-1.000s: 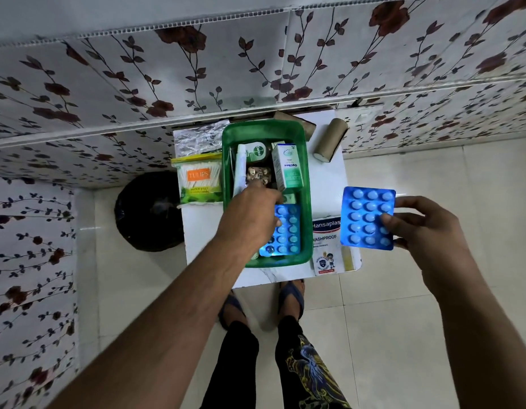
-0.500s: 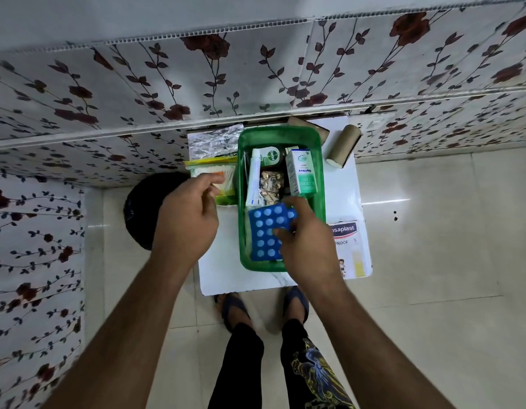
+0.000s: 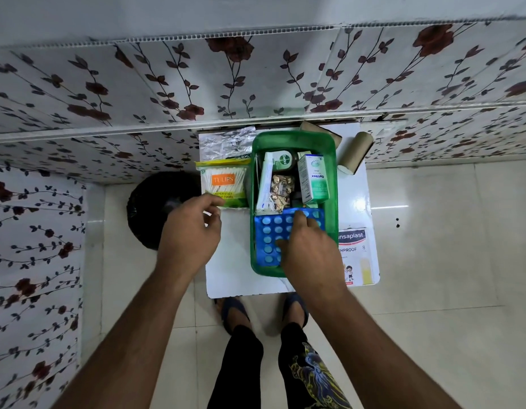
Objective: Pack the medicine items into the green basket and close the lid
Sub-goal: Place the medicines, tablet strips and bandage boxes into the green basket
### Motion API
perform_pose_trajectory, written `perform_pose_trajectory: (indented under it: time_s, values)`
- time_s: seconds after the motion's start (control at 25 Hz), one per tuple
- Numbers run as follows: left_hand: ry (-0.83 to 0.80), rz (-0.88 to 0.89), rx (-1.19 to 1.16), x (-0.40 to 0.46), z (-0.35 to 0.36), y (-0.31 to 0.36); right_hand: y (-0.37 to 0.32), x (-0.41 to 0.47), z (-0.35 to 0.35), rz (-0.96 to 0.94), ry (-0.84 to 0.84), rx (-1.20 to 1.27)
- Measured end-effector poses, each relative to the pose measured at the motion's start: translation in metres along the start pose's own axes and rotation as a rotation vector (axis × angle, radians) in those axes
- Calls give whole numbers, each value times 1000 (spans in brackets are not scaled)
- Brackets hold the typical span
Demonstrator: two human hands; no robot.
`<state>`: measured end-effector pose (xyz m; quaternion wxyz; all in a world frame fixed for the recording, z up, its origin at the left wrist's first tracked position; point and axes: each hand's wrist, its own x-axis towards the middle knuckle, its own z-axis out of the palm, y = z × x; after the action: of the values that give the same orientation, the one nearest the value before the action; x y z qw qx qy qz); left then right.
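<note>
The green basket (image 3: pixel 332 184) stands open on a small white table (image 3: pixel 232 270). Inside it are a Dettol bottle (image 3: pixel 283 159), a white tube (image 3: pixel 266 181), a gold blister strip (image 3: pixel 280 188), a green-white Optibex box (image 3: pixel 313 178) and blue blister packs (image 3: pixel 269 237) at the near end. My right hand (image 3: pixel 309 255) rests inside the basket with its fingers pressed on the top blue blister pack. My left hand (image 3: pixel 191 231) hovers left of the basket, thumb and fingers touching the near edge of the Tulips cotton-bud pack (image 3: pixel 223 184). No lid is visible.
A Hansaplast box (image 3: pixel 354 252) lies on the table right of the basket. Two cardboard rolls (image 3: pixel 354 153) and a silver foil pouch (image 3: pixel 226 143) lie at the back. A black bin (image 3: pixel 155 205) stands on the floor to the left. Floral wall panels rise behind the table.
My right hand carried the blue blister pack from the right into the basket and laid it on the other one. My left hand left the basket and moved to the cotton-bud pack.
</note>
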<state>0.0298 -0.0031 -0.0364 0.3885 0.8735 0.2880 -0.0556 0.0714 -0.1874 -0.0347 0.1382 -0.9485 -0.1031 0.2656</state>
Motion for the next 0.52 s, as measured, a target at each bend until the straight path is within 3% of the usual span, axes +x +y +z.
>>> perform_pose_trajectory:
  time_s: [0.08,0.16,0.36,0.52]
  values:
    - [-1,-4,-4,4,-2,-3,-2,-4,-7,-3,-52,8]
    - [3,13,10,12,-4,-6,-1,-7,-26,-5,7,71]
    - [-129,185,351,49,-3,-11,41,42,-89,257,436,464]
    - [-199,294,576,60,6,-4,76,115,-84,432,289,467]
